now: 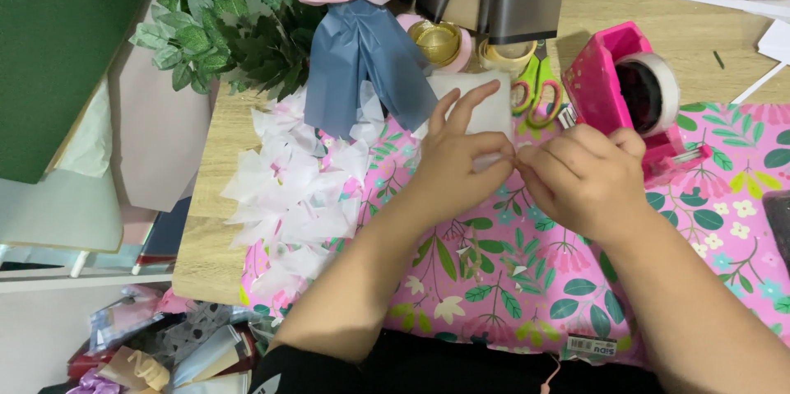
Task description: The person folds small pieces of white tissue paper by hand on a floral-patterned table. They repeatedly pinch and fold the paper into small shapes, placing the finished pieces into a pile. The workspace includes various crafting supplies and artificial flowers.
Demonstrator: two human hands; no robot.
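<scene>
Both grips meet over the middle of the tabletop: the left hand (pixel 461 155) and the right hand (pixel 580 176) each pinch, thumb against forefinger, the ends of a small strip of clear, glossy tape (pixel 498 160) stretched between them. The left hand's other fingers are fanned upward; the right hand's are curled into a loose fist. The strip is tiny and partly hidden by the fingertips, so its shape cannot be told more exactly.

Under the hands lies a sheet of pink wrapping paper printed with green leaves and flowers (pixel 527 271), smooth and flat on the pale wooden tabletop (pixel 210 221). Just beyond the left hand sits a white folded paper square (pixel 485 102). Left of it spreads a heap of thin, translucent white tissue petals (pixel 296 188), crumpled and pointed, with a pleated fan of blue-grey paper (pixel 366 65) lying over its top. Near the right hand stands a bright pink plastic tape dispenser (pixel 609 81) carrying a white tape roll (pixel 658 90). Green-and-pink-handled scissors (pixel 539 90) lie between dispenser and paper square. Matte green artificial leaves (pixel 222 24) fill the far left corner.
</scene>
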